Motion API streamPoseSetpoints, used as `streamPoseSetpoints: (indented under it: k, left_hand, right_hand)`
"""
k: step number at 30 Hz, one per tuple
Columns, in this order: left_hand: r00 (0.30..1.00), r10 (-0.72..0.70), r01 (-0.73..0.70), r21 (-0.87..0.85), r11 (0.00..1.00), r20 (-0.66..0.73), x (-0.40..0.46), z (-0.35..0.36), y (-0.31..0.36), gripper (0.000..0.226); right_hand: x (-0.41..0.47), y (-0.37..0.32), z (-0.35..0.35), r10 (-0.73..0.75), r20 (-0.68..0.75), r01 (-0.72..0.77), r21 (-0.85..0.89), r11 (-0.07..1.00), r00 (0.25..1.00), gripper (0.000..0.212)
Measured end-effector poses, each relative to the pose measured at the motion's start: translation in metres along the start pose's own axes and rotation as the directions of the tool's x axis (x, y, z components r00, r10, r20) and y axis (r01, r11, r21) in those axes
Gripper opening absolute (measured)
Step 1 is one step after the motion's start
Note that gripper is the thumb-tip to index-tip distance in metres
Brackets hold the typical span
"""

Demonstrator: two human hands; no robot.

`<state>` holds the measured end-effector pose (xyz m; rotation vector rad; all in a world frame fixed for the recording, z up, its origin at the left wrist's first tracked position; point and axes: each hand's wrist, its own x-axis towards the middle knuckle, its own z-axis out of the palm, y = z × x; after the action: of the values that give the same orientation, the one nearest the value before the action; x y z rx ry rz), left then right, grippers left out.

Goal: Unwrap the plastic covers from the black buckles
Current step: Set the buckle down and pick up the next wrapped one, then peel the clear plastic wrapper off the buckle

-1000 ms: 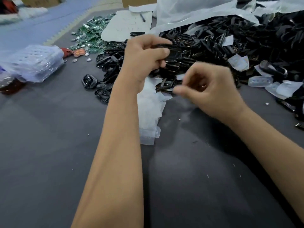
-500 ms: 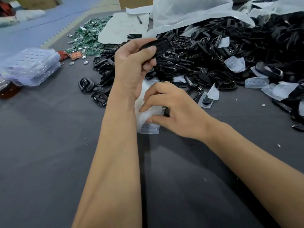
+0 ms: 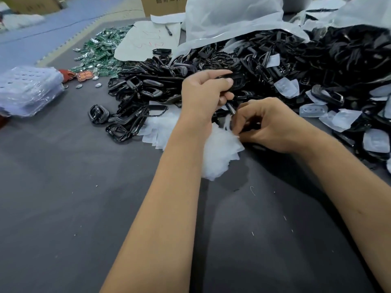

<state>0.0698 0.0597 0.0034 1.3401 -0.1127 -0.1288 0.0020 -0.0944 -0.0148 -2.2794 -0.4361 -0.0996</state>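
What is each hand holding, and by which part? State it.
Left hand grips a black buckle by its frame edge. Right hand pinches a plastic cover; the exact spot is hidden.

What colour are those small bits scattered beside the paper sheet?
Green scattered bits, clearest in the head view.

Looks like a small factory packing workshop: a big grey counter (image 3: 63, 208) heaped with black buckles (image 3: 264, 66), peeled plastic covers (image 3: 218, 153), bulk bags (image 3: 232, 20) and a cardboard box (image 3: 163, 5) behind.

Head-worn view, forward-down, close over table (image 3: 63, 208)
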Motion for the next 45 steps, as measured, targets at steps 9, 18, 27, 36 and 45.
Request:
streamPoseSetpoints:
  k: [9, 18, 27, 36, 45]
  left_hand:
    - [0.996, -0.078, 0.083, -0.242, 0.967, 0.031, 0.000, 0.014, -0.005, 0.016]
    - [0.992, -0.113, 0.121, -0.218, 0.969, 0.047, -0.001, 0.012, -0.008, 0.018]
    - [0.997, -0.055, 0.071, -0.420, 0.905, 0.049, 0.006, -0.021, 0.014, 0.015]
    - [0.988, -0.070, 0.114, -0.336, 0.935, 0.141, 0.004, -0.010, 0.005, 0.016]
    - [0.987, -0.062, 0.092, -0.205, 0.974, 0.147, -0.001, 0.005, -0.008, 0.018]
  right_hand:
    - [-0.014, 0.023, -0.030, 0.107, -0.145, -0.119, -0.077, 0.990, 0.984, 0.034]
    - [-0.011, 0.010, -0.015, 0.056, -0.399, -0.059, 0.004, 0.998, 0.915, 0.028]
    - [-0.002, -0.011, 0.012, 0.002, 0.010, 0.000, -0.210, 0.978, 1.000, 0.064]
    - [-0.008, -0.001, -0.021, 0.059, 0.253, -0.110, 0.193, 0.975, 0.966, 0.023]
    - [-0.013, 0.020, -0.031, 0.029, 0.172, -0.121, 0.554, 0.824, 0.985, 0.053]
